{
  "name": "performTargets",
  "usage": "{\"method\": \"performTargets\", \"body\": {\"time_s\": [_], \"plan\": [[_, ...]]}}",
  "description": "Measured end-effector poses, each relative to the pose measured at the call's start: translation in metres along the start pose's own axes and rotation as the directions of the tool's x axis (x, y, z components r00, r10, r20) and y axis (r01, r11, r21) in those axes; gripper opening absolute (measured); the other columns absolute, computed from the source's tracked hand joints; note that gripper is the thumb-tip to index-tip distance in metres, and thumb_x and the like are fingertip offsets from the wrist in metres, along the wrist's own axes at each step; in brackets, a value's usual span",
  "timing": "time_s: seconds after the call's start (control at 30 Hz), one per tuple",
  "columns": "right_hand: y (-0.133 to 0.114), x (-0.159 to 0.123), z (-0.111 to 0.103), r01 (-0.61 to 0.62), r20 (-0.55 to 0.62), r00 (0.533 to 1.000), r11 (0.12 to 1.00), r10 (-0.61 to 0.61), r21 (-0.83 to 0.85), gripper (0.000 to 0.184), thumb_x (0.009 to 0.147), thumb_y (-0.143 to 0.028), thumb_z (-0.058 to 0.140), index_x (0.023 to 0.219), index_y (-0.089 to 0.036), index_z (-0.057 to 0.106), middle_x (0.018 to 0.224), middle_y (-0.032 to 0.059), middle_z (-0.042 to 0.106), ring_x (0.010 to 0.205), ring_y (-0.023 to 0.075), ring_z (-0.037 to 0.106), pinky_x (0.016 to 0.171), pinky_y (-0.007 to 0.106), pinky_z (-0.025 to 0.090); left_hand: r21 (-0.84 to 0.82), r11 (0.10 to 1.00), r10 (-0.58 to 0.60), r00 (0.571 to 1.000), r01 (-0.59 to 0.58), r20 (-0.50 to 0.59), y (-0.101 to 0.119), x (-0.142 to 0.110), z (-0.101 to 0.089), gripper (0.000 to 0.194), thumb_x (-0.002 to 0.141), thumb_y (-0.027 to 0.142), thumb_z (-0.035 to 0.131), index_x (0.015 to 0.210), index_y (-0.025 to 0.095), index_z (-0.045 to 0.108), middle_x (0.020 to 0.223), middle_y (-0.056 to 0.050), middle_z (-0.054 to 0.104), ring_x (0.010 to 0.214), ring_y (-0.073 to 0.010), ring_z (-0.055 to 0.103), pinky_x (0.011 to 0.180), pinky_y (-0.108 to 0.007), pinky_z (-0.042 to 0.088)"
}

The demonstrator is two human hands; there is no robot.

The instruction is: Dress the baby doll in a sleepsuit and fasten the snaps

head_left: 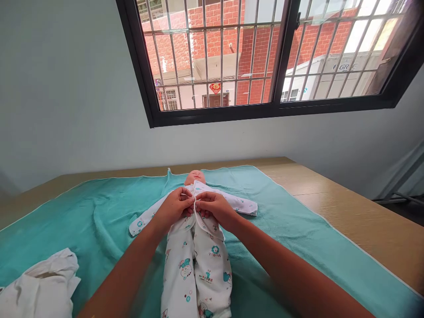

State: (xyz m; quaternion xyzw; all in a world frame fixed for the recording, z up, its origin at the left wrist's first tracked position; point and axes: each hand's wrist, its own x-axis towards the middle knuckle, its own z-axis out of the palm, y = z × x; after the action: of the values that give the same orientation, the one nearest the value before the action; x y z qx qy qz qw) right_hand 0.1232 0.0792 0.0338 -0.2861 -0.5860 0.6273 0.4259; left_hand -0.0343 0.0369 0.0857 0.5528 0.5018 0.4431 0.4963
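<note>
A baby doll lies on its back, dressed in a white printed baby jacket with both sleeves spread out sideways. White pants with small animal prints cover its legs. Over the chest, my left hand pinches one front edge of the jacket. Close beside it, my right hand pinches the facing edge, and the fingertips of both hands nearly meet at the front opening. Whatever small fastening may lie between the fingers is hidden.
A teal towel is spread over the wooden table. Crumpled white cloth lies at the lower left. Behind the table stand a pale wall and a barred window. A metal frame is at the far right.
</note>
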Motion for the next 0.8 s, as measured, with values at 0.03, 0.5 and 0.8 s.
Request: {"method": "performTargets", "body": {"time_s": [0.03,0.5,0.8], "plan": [[0.0,0.0,0.0,0.0,0.0,1.0,0.999,0.0,-0.039,0.022,0.07,-0.031,0.072,0.088,-0.018,0.068,0.066,-0.0009,0.062,0.056,0.0087,0.052,0.052,0.02,0.04,0.005,1.0,-0.001,1.0,0.001,0.002,0.0,0.0,0.0,0.025,0.076,0.032,0.066,0.081,0.019,0.046,0.06,0.005,0.057,0.054,-0.0086,0.052,0.055,-0.021,0.043],[0.008,-0.002,0.014,0.246,-0.114,0.93,0.823,-0.349,-0.513,0.014,0.073,-0.021,0.059,0.084,-0.02,0.069,0.062,-0.0038,0.059,0.058,0.0105,0.049,0.057,0.023,0.037,0.599,0.797,0.186,0.975,-0.076,-0.124,0.0,-0.002,0.008,0.011,0.08,0.027,0.05,0.09,0.023,0.051,0.071,0.001,0.063,0.068,-0.0184,0.059,0.061,-0.026,0.037],[0.006,-0.007,0.015,0.387,-0.011,0.87,0.695,-0.493,-0.606,0.021,0.079,-0.02,0.058,0.093,-0.025,0.073,0.076,-0.0006,0.059,0.065,0.0116,0.051,0.064,0.025,0.041,0.473,0.878,0.139,0.985,-0.077,-0.097,-0.004,0.002,0.002,0.02,0.071,0.016,0.049,0.089,0.023,0.05,0.071,0.002,0.063,0.066,-0.0155,0.058,0.058,-0.024,0.039]]}}
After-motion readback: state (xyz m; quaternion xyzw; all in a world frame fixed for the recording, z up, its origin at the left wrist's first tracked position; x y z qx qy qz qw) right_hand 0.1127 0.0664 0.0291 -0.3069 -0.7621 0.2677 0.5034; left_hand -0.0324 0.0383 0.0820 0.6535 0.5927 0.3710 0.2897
